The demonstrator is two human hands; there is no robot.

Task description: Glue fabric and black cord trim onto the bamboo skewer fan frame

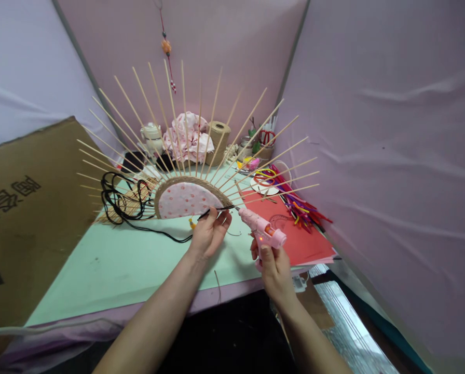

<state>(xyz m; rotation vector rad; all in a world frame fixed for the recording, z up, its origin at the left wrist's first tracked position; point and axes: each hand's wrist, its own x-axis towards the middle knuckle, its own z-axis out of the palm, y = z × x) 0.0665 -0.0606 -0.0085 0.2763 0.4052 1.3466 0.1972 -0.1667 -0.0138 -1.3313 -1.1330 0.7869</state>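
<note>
Near edge of green table (139, 270): bare strip, widest at left; right side covered by red paper (295, 236). Right hand (274, 265) grips pink glue gun (259, 224), nozzle at right tip of half-round panel (188, 200). Left hand (210, 235) pinches black cord (118, 209) along panel's near edge. Left: cardboard (41, 234), printed 陶瓷, next character partly cropped. Sticks (183, 80) splay far, above crowded rear.

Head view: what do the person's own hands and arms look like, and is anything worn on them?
The left hand and right hand show no gloves, rings or watch. Both forearms are bare, without visible sleeves.
</note>
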